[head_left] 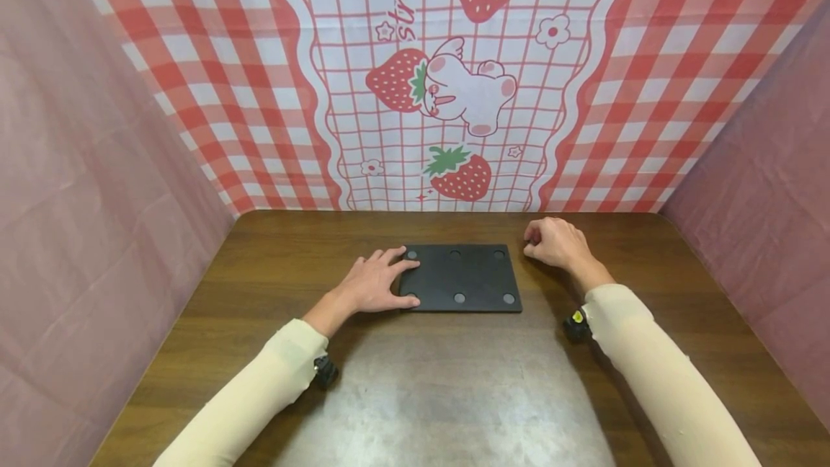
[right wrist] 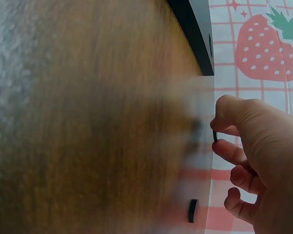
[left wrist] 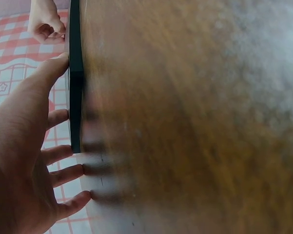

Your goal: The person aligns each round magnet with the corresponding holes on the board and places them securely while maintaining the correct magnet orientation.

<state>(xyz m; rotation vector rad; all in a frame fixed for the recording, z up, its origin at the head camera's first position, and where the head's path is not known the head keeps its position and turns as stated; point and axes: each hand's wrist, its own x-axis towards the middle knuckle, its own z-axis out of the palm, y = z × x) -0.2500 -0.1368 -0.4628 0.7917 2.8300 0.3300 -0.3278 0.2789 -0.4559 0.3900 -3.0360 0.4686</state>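
A flat black rectangular plate (head_left: 460,276) with several round grey spots lies on the wooden table. My left hand (head_left: 372,283) rests at its left end, fingers spread and fairly straight, thumb and some fingertips touching the plate. To the right of the plate, just off the table, is my right hand (head_left: 558,243). Between thumb and index finger it pinches a small thin black piece (right wrist: 215,135), seen nearly edge-on in the right wrist view; its full shape is hidden. Another small black piece (right wrist: 193,210) lies on the table near the right hand's lower fingers.
The wooden table (head_left: 447,380) extends toward me with a bright reflection on it. A strawberry-print cloth (head_left: 415,128) hangs behind the table's far edge. Pinkish curtains (head_left: 84,200) stand at both sides. Each wrist carries a small black camera (head_left: 576,326).
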